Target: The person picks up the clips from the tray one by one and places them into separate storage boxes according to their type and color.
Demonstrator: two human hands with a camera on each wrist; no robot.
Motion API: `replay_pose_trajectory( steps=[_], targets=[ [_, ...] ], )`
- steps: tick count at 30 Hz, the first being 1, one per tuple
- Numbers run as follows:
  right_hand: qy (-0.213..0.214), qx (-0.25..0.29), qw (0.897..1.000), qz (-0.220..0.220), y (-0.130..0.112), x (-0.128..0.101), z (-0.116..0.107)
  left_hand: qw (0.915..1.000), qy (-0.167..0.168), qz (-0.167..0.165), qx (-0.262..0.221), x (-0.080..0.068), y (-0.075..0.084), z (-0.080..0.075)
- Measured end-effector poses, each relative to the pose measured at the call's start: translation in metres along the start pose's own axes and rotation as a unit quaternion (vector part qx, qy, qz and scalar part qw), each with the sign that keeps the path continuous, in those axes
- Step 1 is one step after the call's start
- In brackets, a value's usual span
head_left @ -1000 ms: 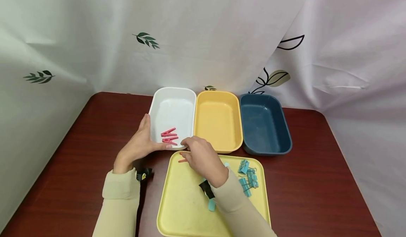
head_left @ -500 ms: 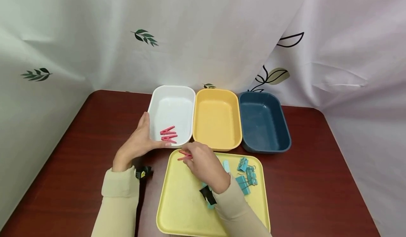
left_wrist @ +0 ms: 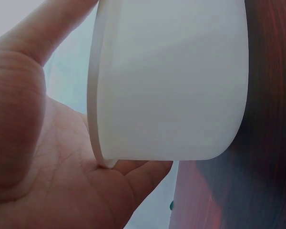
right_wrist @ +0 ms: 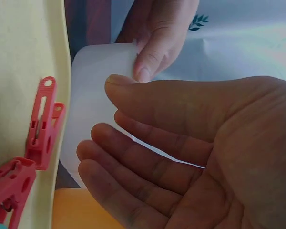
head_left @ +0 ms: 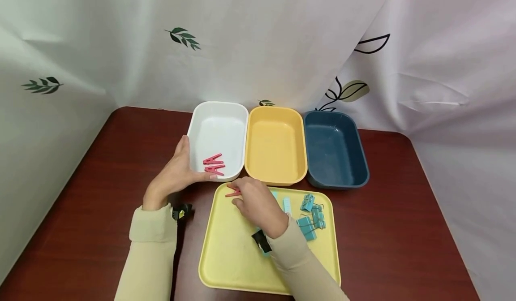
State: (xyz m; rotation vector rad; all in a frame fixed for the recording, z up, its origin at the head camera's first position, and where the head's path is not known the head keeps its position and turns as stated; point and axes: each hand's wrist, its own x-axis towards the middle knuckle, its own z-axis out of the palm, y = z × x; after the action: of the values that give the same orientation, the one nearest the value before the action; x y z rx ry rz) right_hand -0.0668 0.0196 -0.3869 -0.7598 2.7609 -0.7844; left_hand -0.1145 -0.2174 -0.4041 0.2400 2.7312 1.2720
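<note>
My left hand (head_left: 171, 175) grips the near-left corner of the white bin (head_left: 217, 133), thumb over the rim and fingers along the outer wall, as the left wrist view shows on the bin's wall (left_wrist: 171, 86). Two red clothespins (head_left: 213, 169) lie inside, near its front. Over the far-left part of the yellow tray (head_left: 234, 265) is my right hand (head_left: 260, 204), its fingers loosely bent with nothing between them. Beside it on the tray lies a red clothespin (head_left: 233, 194); in the right wrist view another clothespin (right_wrist: 12, 183) lies next to that clothespin (right_wrist: 42, 124).
A yellow bin (head_left: 276, 144) and a dark blue bin (head_left: 334, 153) stand in a row with the white one. Teal binder clips (head_left: 308, 228) and a pale teal piece (head_left: 286, 205) lie on the tray's right side. A patterned curtain (head_left: 258, 41) hangs behind the table.
My right hand has drawn back from the white bin's front rim to over the tray. The left hand keeps its grip on the bin. The head view has tilted slightly.
</note>
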Motion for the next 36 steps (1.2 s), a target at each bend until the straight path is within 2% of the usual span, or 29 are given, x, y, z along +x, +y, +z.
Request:
replay_pose_trajectory(
  steps=[7, 11, 15, 20, 29, 32, 36],
  targets=[
    [-0.007, -0.013, 1.000, 0.001, 0.002, 0.002, 0.003, 0.9999, 0.002, 0.011, -0.010, 0.002, -0.001, 0.001],
    [-0.016, -0.022, 1.000, -0.001, 0.003, 0.005, 0.007, 0.9998, -0.012, -0.016, 0.008, 0.002, -0.001, 0.000],
    [-0.020, -0.018, 1.000, -0.006, 0.004, 0.006, 0.011, 0.9993, -0.019, -0.029, 0.011, 0.002, -0.001, -0.001],
    [-0.020, -0.027, 0.999, -0.021, 0.006, 0.006, 0.015, 0.9995, -0.016, -0.027, 0.003, 0.001, -0.001, -0.001],
    [-0.004, -0.076, 0.996, -0.047, 0.010, 0.005, 0.021, 0.9993, -0.017, -0.031, 0.011, 0.003, -0.001, 0.001],
    [-0.008, -0.090, 0.995, -0.052, 0.010, 0.005, 0.021, 0.9997, -0.010, -0.021, 0.007, 0.004, -0.001, 0.001],
    [-0.020, -0.098, 0.994, -0.053, 0.009, 0.006, 0.022, 0.9996, -0.011, -0.024, 0.008, 0.003, -0.001, 0.000]
  ],
)
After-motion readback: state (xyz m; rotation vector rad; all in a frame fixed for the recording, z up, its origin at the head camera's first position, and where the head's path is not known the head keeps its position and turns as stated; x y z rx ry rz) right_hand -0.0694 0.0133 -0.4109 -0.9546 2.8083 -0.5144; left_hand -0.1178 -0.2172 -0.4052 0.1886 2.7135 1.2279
